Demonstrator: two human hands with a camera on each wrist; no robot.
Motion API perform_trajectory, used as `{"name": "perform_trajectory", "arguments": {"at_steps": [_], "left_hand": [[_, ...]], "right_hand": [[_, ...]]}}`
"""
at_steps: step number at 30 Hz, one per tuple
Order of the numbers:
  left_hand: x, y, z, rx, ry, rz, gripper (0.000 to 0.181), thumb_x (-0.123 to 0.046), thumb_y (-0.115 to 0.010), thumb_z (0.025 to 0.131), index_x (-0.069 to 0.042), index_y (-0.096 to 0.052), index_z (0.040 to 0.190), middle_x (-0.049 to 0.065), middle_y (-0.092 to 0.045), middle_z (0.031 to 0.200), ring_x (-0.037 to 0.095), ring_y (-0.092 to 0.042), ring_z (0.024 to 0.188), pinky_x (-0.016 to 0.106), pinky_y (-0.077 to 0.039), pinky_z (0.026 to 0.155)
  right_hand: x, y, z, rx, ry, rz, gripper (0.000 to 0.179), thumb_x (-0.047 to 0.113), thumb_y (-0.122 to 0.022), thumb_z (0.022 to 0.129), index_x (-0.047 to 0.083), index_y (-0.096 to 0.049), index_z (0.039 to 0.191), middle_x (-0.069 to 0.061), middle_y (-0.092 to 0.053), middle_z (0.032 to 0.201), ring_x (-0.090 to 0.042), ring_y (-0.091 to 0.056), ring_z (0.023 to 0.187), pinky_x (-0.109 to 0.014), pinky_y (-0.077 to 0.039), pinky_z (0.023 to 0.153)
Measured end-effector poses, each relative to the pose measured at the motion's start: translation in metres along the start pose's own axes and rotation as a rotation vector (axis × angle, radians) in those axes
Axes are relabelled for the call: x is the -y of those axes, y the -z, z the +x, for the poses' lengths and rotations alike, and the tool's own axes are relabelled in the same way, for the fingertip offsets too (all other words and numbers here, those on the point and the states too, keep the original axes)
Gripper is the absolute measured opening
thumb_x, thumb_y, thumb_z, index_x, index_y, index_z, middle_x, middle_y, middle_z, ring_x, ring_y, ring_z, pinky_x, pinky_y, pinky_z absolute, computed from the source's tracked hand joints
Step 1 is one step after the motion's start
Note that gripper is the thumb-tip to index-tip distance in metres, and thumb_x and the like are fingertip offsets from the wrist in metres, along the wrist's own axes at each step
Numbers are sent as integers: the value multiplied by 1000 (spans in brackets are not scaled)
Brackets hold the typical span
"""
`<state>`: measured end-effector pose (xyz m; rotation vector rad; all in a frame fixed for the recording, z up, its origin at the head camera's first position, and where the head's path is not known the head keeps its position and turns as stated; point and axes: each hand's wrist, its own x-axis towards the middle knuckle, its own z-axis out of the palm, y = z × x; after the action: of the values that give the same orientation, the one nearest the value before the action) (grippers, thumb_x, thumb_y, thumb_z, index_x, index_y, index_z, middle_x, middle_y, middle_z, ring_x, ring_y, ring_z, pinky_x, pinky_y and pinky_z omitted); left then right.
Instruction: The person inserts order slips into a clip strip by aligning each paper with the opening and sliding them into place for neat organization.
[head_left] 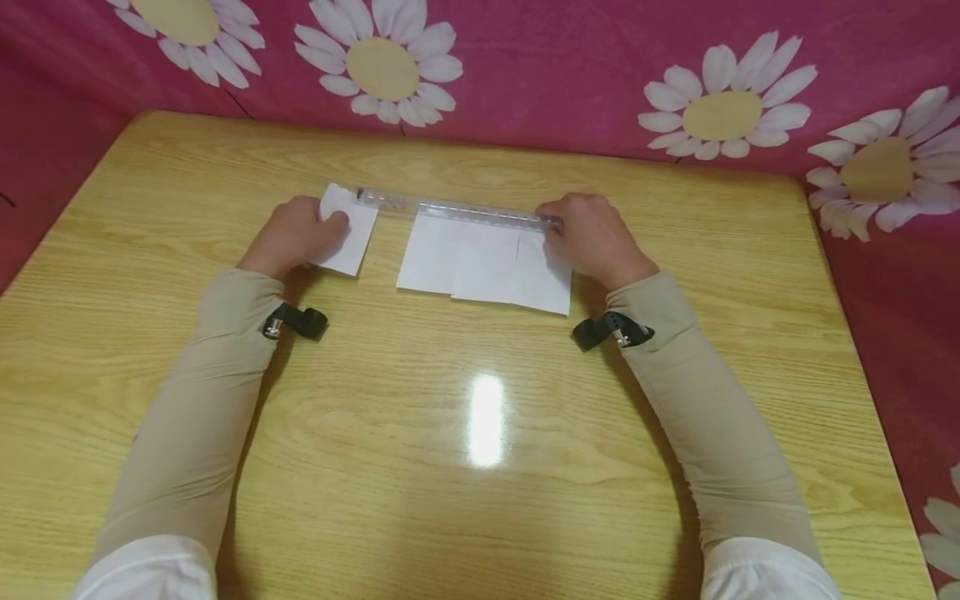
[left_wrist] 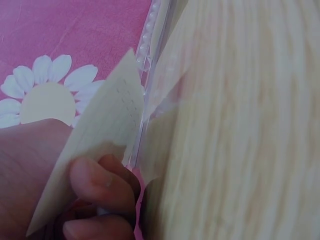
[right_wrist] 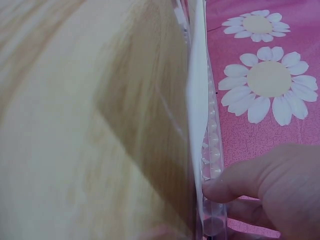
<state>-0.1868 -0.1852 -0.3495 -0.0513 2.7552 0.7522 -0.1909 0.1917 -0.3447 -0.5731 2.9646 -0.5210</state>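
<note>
My left hand (head_left: 292, 233) pinches a small white piece of paper (head_left: 354, 237), thumb on its near face. In the left wrist view the fingers (left_wrist: 102, 185) curl against that paper's other side. A long clear plastic strip (head_left: 465, 212) with a row of rounded bumps runs from beside this paper to my right hand (head_left: 600, 237). The right thumb and fingers pinch its right end. Below the strip hangs a wide white paper (head_left: 431, 258) with stepped lower edges and a short dark line. The right wrist view shows this white paper (right_wrist: 197, 95) edge-on along the strip.
The wood-grain table (head_left: 375, 400) has a bright light reflection near its middle. Behind it hangs a pink cloth (head_left: 540, 75) with large white daisies. Both forearms wear beige sleeves (head_left: 180, 400) with black wrist straps (head_left: 303, 322).
</note>
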Motion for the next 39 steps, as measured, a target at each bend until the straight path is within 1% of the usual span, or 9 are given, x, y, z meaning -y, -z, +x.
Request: {"name": "perform_trajectory", "arguments": {"at_steps": [6, 13, 20, 25, 32, 35, 39], "left_hand": [[-1, -1, 1, 8, 8, 14, 50, -42, -38, 102, 2, -60, 107, 24, -61, 108, 34, -56, 91, 37, -44, 74], [-4, -3, 1, 13, 7, 14, 48, -42, -41, 102, 2, -60, 103, 23, -60, 105, 33, -56, 90, 36, -44, 74], [-8, -3, 1, 36, 26, 27, 52, -43, -39, 102, 4, -59, 111, 24, -59, 110, 34, -55, 94, 42, -46, 82], [-10, -4, 1, 45, 35, 36, 51, -42, -40, 102, 4, -59, 111, 23, -60, 109, 34, -55, 92, 40, -46, 78], [-13, -5, 1, 57, 46, 42, 53, -43, -39, 102, 5, -59, 116, 23, -59, 112, 33, -55, 93, 38, -45, 77], [-14, -5, 2, 55, 45, 29, 51, -42, -40, 102, 4, -59, 115, 22, -58, 109, 32, -54, 90, 37, -44, 74], [-16, -6, 1, 52, 43, 19, 49, -41, -42, 102, 3, -60, 112, 19, -57, 103, 30, -53, 85, 35, -43, 69]], "right_hand": [[0, 1, -1, 4, -7, -1, 38, 5, -54, 97, 5, -69, 132, -22, -73, 122, -31, -61, 97, -49, -53, 95], [-1, 0, -1, 8, -14, 9, 39, 4, -53, 97, 5, -69, 133, -22, -72, 125, -31, -61, 97, -48, -53, 94], [-1, 0, 0, 8, -13, 11, 39, 5, -53, 98, 6, -69, 133, -21, -72, 125, -30, -61, 97, -48, -53, 93], [0, 0, 1, 10, -18, 15, 39, 5, -53, 98, 6, -69, 133, -21, -72, 125, -30, -60, 96, -47, -52, 92], [0, 1, 1, 9, -15, 14, 38, 5, -54, 98, 5, -69, 133, -21, -72, 125, -30, -62, 98, -48, -53, 95], [0, 1, 1, 12, -15, 13, 38, 6, -54, 98, 5, -69, 133, -21, -72, 126, -30, -63, 99, -48, -53, 96], [0, 2, 1, 16, -18, 11, 38, 6, -54, 98, 6, -69, 133, -21, -72, 126, -30, -61, 97, -47, -53, 94]]}}
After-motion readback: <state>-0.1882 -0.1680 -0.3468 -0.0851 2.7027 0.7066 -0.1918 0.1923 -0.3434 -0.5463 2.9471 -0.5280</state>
